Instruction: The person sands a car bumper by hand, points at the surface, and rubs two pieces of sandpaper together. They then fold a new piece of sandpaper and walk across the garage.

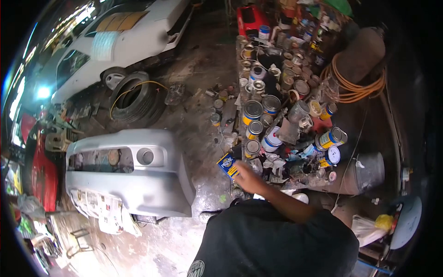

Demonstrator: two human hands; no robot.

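My right hand (244, 177) is closed around a blue-and-yellow pack (227, 166) with large lettering that reads like PRIME. The pack is tilted and held beside the left edge of a crowded workbench (318, 184). Just beyond it stand a lidded paint can (252, 147) and a white can (271, 138). Crumpled paper (275, 164) lies to the right of the hand. My left hand is out of view, and my dark shirt (277, 240) fills the bottom.
A grey car bumper (159, 184) with newspaper (99, 210) on it stands to the left. Tyres (134, 101) lie near a pale car (120, 44). An orange hose (357, 97) hangs on a tank (364, 51) at the right. Small cans (215, 119) sit beside the bench.
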